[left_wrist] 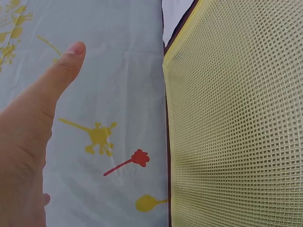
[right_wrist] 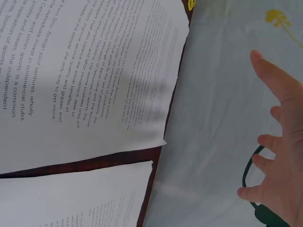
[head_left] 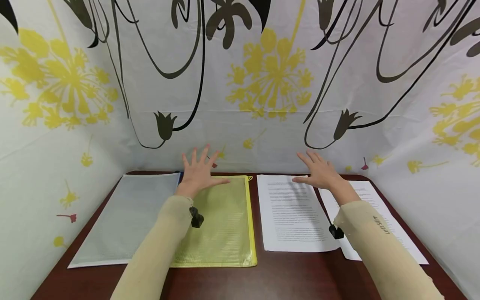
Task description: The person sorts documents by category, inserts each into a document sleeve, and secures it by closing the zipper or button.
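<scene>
My left hand [head_left: 197, 175] is held over the far part of a yellow mesh zipper pouch [head_left: 221, 225], fingers spread and nothing in them. In the left wrist view its thumb [left_wrist: 61, 71] sticks out, apart from the pouch's mesh [left_wrist: 236, 113]. Left of it lies a pale, whitish zipper pouch [head_left: 123, 221] with a blue edge at its far right corner. My right hand [head_left: 320, 173] hovers with spread fingers above printed sheets [head_left: 292, 216], casting a shadow on them. More printed paper [head_left: 369, 196] lies partly under the right forearm. The right wrist view shows the paper's text [right_wrist: 94, 71] and the empty hand [right_wrist: 284, 142].
The dark brown table [head_left: 277, 275] carries all four flat items side by side. Behind it and at both sides hangs a white cloth [head_left: 262, 141] printed with yellow and dark flowers. Small black devices are strapped at both wrists.
</scene>
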Demonstrator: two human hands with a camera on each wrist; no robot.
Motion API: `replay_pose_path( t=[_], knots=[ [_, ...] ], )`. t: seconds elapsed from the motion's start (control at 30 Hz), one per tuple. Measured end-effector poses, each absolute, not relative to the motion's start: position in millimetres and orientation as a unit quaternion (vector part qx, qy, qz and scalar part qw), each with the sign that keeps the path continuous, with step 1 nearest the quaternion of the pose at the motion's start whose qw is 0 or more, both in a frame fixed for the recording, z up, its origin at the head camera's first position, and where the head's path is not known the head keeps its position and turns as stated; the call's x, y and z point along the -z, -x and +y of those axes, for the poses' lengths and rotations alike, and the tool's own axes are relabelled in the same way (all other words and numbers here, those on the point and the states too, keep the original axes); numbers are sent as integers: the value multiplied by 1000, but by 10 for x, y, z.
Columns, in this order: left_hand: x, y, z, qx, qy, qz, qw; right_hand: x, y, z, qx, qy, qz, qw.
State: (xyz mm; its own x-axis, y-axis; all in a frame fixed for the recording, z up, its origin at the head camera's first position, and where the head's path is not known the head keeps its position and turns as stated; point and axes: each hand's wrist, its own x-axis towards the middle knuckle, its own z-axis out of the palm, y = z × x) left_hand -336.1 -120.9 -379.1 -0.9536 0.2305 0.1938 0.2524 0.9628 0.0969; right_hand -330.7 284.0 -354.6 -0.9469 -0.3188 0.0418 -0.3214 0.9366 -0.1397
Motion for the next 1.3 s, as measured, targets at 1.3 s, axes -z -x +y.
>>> replay_pose_path(
  t=[1.3],
  knots=[
    [3721, 3385, -1458, 44, 126, -987, 90, 3531, 3230, 3036, -82, -145, -986, 20]
  ],
)
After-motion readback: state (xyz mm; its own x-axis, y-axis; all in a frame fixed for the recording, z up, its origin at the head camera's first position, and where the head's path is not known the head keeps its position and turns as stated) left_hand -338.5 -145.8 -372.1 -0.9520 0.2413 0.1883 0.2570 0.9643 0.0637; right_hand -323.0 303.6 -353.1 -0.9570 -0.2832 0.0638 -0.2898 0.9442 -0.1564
